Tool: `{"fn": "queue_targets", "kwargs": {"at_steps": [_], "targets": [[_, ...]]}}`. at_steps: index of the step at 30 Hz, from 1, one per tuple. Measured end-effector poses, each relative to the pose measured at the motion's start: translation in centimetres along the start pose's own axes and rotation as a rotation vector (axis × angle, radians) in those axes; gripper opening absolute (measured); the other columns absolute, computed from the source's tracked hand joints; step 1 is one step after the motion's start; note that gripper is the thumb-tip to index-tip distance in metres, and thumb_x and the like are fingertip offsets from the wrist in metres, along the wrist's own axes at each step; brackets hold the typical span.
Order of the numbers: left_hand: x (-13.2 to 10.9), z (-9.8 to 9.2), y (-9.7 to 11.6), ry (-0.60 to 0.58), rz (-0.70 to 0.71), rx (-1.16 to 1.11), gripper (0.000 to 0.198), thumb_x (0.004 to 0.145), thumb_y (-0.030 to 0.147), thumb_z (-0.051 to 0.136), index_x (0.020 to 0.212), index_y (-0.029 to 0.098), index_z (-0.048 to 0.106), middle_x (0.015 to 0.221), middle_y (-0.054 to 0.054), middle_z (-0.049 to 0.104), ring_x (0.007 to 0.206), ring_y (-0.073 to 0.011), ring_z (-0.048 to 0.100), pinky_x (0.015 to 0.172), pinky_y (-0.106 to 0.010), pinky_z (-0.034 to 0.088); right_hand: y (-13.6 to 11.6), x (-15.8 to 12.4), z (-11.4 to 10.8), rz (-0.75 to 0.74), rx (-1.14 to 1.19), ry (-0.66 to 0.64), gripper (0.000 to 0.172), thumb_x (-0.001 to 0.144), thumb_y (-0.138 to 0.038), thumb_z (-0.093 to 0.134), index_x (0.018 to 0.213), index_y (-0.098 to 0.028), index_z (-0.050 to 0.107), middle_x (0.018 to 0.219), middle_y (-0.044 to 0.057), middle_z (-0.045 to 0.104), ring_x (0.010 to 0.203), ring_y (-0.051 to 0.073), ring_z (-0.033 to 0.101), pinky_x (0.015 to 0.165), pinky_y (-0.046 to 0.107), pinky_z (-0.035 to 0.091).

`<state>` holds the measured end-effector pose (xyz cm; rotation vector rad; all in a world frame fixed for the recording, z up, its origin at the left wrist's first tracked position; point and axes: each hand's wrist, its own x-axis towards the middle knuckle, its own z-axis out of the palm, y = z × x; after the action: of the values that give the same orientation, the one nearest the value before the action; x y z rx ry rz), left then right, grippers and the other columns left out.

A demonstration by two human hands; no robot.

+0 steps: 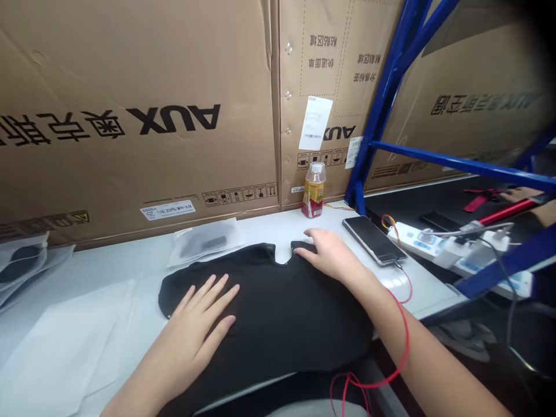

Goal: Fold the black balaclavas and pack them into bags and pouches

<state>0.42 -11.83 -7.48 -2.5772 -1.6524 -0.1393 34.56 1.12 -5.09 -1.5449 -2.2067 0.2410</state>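
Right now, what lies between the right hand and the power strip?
In the head view, a black smartphone lies between the right hand and the white power strip.

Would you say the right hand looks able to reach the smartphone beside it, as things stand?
Probably yes: the right hand rests just beside the smartphone, with nothing visible between them.
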Motion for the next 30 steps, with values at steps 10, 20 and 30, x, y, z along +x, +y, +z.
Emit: {"fn": "queue_targets", "kwargs": {"at_steps": [10, 20, 30], "targets": [[-0.9, -0.8, -0.7, 0.031, 0.036, -0.037, 0.058, 0.108, 0.049, 0.047, 0.163, 0.043, 0.032, 0.168, 0.002, 0.039, 0.154, -0.0322, 0.039, 0.119, -0.064, 0.042, -2.6, -6.6, -4.8, -0.336, 0.214, -0.137, 0.019, 0.094, -0.011, 0.058, 0.1, -0.026, 0.069, 0.104, 0.003, 0.07, 0.104, 0.022, 0.065, 0.091, 0.034, 0.051], [2.4, -3.9, -6.7, 0.038, -0.157, 0.009, 0.05, 0.105, 0.053, 0.041, 0.149, 0.037, 0.058, 0.155, -0.001, 0.059, 0.145, -0.0362, 0.053, 0.117, -0.061, 0.043, -5.4, -4.1, -4.3, -0.322, 0.139, -0.143, 0.017, 0.106, -0.032, 0.058, 0.113, -0.026, 0.072, 0.114, 0.002, 0.073, 0.104, 0.019, 0.069, 0.091, 0.032, 0.052], [4.4, -4.2, -9.2, 0.111, -0.133, 0.106, 0.036, 0.103, 0.037, 0.045, 0.126, 0.028, 0.071, 0.116, -0.006, 0.077, 0.088, -0.0269, 0.075, 0.074, -0.036, 0.054, -8.2, 3.5, 1.8, -0.43, -0.167, -0.13, 0.017, 0.094, -0.012, 0.068, 0.108, -0.021, 0.071, 0.11, 0.01, 0.071, 0.104, 0.029, 0.063, 0.088, 0.039, 0.048]]}}
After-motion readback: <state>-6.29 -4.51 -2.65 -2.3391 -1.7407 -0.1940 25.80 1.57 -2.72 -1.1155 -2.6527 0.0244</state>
